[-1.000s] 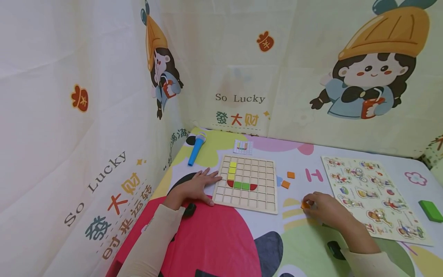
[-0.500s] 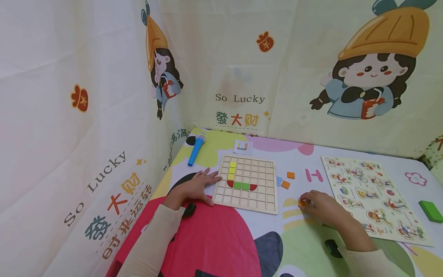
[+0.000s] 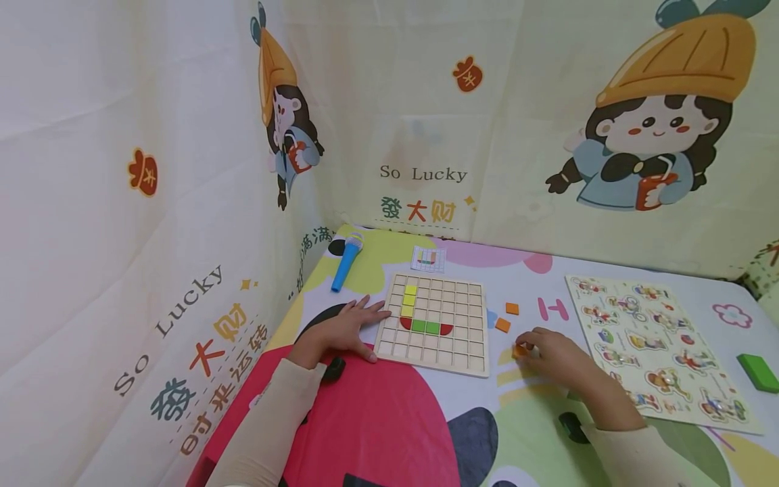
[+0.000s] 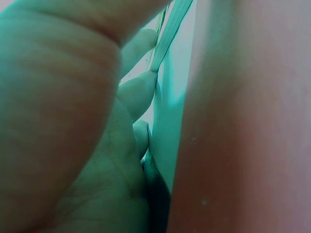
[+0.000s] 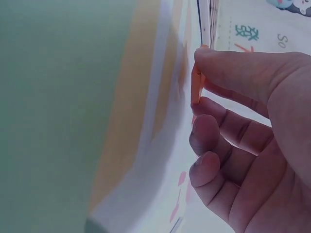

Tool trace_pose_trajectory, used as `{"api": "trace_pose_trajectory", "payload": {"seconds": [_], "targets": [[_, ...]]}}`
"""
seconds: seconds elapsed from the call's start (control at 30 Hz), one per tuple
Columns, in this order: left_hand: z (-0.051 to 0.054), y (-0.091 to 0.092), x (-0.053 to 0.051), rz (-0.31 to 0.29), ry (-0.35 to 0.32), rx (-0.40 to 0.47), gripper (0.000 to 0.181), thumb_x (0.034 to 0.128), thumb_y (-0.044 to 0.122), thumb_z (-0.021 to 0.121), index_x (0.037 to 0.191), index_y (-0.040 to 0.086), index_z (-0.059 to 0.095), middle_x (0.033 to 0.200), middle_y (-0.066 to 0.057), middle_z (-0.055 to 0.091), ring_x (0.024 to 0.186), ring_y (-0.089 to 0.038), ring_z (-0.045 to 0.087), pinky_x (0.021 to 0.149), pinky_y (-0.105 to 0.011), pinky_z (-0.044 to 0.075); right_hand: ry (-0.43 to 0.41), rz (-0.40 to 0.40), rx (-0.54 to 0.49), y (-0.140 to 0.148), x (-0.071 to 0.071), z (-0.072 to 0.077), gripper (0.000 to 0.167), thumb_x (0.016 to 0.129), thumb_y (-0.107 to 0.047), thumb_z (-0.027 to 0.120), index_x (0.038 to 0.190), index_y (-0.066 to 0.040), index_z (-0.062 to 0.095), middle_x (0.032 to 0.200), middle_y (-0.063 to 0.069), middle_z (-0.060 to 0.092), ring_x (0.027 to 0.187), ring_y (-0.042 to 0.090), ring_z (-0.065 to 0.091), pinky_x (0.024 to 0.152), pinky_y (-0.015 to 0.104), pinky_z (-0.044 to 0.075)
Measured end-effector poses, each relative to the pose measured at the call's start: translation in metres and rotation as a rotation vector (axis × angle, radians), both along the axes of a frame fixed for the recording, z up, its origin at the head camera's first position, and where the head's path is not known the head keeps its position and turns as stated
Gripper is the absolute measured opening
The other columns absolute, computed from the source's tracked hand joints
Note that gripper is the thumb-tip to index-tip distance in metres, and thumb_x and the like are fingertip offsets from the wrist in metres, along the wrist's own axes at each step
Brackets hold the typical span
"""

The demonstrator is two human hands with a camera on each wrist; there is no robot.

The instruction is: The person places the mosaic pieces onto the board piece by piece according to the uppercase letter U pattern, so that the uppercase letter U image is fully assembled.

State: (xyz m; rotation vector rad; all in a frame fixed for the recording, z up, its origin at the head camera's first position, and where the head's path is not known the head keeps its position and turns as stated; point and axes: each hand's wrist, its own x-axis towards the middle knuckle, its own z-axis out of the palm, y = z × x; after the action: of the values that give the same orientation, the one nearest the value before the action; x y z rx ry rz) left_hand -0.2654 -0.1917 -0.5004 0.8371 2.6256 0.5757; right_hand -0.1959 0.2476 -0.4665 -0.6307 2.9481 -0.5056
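Note:
A wooden grid board (image 3: 459, 352) lies on the table with yellow, red and green tiles set in an L-like shape. My left hand (image 3: 341, 331) rests with spread fingers against the board's left edge; in the left wrist view, fingertips (image 4: 141, 92) touch that edge. To the right of the board, my right hand (image 3: 560, 358) pinches an orange square tile (image 5: 197, 85) between thumb and fingers, just above the cloth. Two more orange tiles, one farther (image 3: 512, 308) and one nearer (image 3: 502, 325), lie between the board and this hand.
Behind the board lies a small pattern card (image 3: 429, 258), with a blue toy microphone (image 3: 345, 265) to its left. A picture puzzle board (image 3: 645, 338) lies at the right, partly behind my right forearm. Beyond it is a green block (image 3: 757, 372).
My right hand has moved left and slightly away from me, toward the grid board, carrying the orange tile. My left hand has stayed at the board's edge.

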Motion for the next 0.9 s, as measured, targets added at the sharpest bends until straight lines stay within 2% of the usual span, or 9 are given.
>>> {"api": "trace_pose_trajectory", "payload": {"seconds": [0.1, 0.33, 0.53, 0.9], "targets": [[0.0, 0.0, 0.0, -0.002, -0.006, 0.013, 0.105, 0.0657, 0.054, 0.084, 0.153, 0.033, 0.031, 0.16, 0.009, 0.018, 0.148, -0.023, -0.002, 0.116, -0.047, 0.001, 0.017, 0.016, 0.003, -0.004, -0.002, 0.0, 0.018, 0.085, -0.016, 0.075, 0.101, -0.01, 0.071, 0.087, -0.003, 0.059, 0.078, 0.016, 0.055, 0.072, 0.04, 0.049], [-0.001, -0.001, 0.0, -0.001, -0.007, 0.022, 0.105, 0.065, 0.055, 0.084, 0.153, 0.034, 0.031, 0.16, 0.009, 0.019, 0.148, -0.023, -0.002, 0.116, -0.047, 0.002, -0.001, 0.007, 0.017, -0.015, -0.013, -0.001, 0.02, 0.086, -0.018, 0.075, 0.104, -0.01, 0.071, 0.089, -0.002, 0.058, 0.078, 0.017, 0.054, 0.073, 0.039, 0.05], [0.0, 0.0, 0.0, 0.002, -0.01, 0.015, 0.105, 0.0648, 0.055, 0.084, 0.153, 0.034, 0.031, 0.16, 0.008, 0.019, 0.148, -0.024, -0.001, 0.116, -0.048, 0.002, 0.027, 0.044, 0.006, -0.023, -0.022, -0.003, 0.021, 0.086, -0.018, 0.075, 0.104, -0.008, 0.071, 0.089, -0.001, 0.059, 0.078, 0.017, 0.055, 0.072, 0.038, 0.049], [0.0, 0.0, -0.001, 0.004, -0.011, 0.012, 0.105, 0.0649, 0.055, 0.084, 0.153, 0.034, 0.031, 0.16, 0.008, 0.019, 0.148, -0.023, -0.001, 0.116, -0.048, 0.002, -0.002, 0.019, -0.013, -0.049, -0.034, 0.001, 0.021, 0.087, -0.019, 0.075, 0.105, -0.009, 0.071, 0.092, 0.0, 0.061, 0.083, 0.019, 0.058, 0.077, 0.04, 0.052]]}}
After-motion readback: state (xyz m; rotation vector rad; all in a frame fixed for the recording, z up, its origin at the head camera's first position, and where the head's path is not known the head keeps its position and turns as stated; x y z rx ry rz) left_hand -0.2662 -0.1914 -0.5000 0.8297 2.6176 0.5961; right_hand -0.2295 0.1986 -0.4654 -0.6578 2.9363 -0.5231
